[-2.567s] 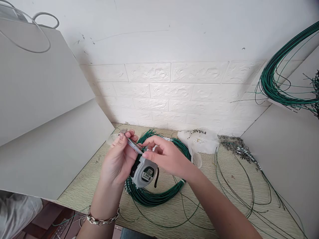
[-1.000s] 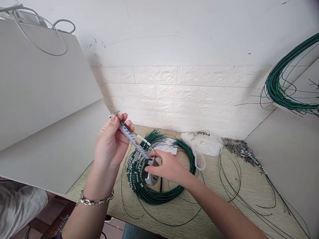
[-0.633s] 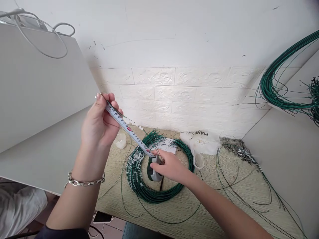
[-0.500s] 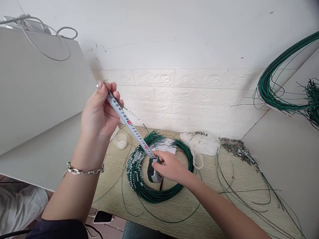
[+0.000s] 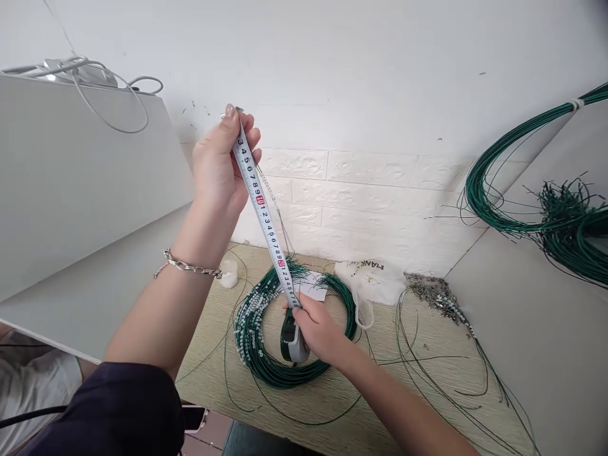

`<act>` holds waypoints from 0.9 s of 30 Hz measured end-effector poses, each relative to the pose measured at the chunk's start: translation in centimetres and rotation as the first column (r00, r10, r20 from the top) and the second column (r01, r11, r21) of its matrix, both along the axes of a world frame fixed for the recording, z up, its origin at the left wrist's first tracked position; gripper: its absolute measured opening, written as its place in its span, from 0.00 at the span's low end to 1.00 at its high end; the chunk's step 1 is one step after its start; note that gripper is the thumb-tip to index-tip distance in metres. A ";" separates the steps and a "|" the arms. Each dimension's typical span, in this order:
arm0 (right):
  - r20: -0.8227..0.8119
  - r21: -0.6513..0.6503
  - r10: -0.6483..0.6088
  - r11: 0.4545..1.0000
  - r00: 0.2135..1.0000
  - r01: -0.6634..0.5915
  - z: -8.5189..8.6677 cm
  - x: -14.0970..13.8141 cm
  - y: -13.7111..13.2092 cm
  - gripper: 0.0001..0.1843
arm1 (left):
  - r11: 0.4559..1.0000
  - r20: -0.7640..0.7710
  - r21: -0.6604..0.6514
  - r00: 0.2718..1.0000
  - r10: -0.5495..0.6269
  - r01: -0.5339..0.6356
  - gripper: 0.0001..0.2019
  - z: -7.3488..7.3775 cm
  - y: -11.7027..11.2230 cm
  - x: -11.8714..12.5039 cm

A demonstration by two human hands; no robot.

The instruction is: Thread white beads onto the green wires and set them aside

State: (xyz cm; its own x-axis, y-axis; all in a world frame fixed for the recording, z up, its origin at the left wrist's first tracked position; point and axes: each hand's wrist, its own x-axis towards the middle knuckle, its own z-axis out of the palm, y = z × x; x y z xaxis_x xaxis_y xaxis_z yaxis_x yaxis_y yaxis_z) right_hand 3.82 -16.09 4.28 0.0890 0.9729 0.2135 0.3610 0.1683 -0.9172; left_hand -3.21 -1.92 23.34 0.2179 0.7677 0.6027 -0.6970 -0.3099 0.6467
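My left hand [image 5: 219, 168] is raised before the wall, its thumb and fingers pinching the hooked end of a tape measure [image 5: 264, 218]. A thin wire strand with small pale beads [image 5: 272, 195] runs down from these fingers beside the blade. The blade slants down to the dark green and grey case [image 5: 293, 345]. There my right hand [image 5: 319, 326] grips blade and wire just above the case; some of its fingers are hidden behind the blade. Below lies a coil of green wires [image 5: 294, 379] on the table, its left side strung with white beads.
A white plastic bag [image 5: 375, 285] and a heap of small dark pieces with loose wires [image 5: 434, 294] lie along the wall. A small clear cup [image 5: 228, 273] stands left. Another green wire bundle [image 5: 479, 196] hangs at right. A white panel [image 5: 85, 183] borders the left.
My left hand has risen, drawing more blade out of the case; the blade now stands steeper. My right hand stays by the case, slightly lower. The view has shifted a little to the right.
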 end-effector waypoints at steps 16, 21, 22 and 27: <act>0.067 -0.098 0.070 0.993 0.995 -0.063 -2.5 -0.2 -1.3 0.21 | 0.998 -0.042 -0.014 0.998 0.055 -0.056 0.06 2.2 4.1 1.4; 0.061 -0.133 0.117 0.985 0.991 -0.108 -2.9 -0.3 -2.0 0.22 | 0.981 -0.105 -0.051 0.978 0.181 -0.187 0.06 3.9 6.0 1.9; 0.061 -0.134 0.128 0.984 0.990 -0.119 -3.1 -0.3 -2.1 0.22 | 0.977 -0.120 -0.038 0.972 0.202 -0.208 0.06 4.5 6.4 1.8; 0.042 -0.143 0.164 0.977 0.986 -0.157 -3.5 0.0 -2.4 0.24 | 0.962 -0.201 0.032 0.941 0.272 -0.271 0.10 7.5 8.0 1.1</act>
State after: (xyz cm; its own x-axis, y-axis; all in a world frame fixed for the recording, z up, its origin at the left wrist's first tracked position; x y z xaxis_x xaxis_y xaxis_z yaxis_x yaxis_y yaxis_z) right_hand 3.84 -18.54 0.74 -0.0783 0.9940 0.0761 0.3883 0.1007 -0.9160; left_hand -2.15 6.09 30.81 0.1186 0.8124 0.5709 -0.4408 -0.4721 0.7634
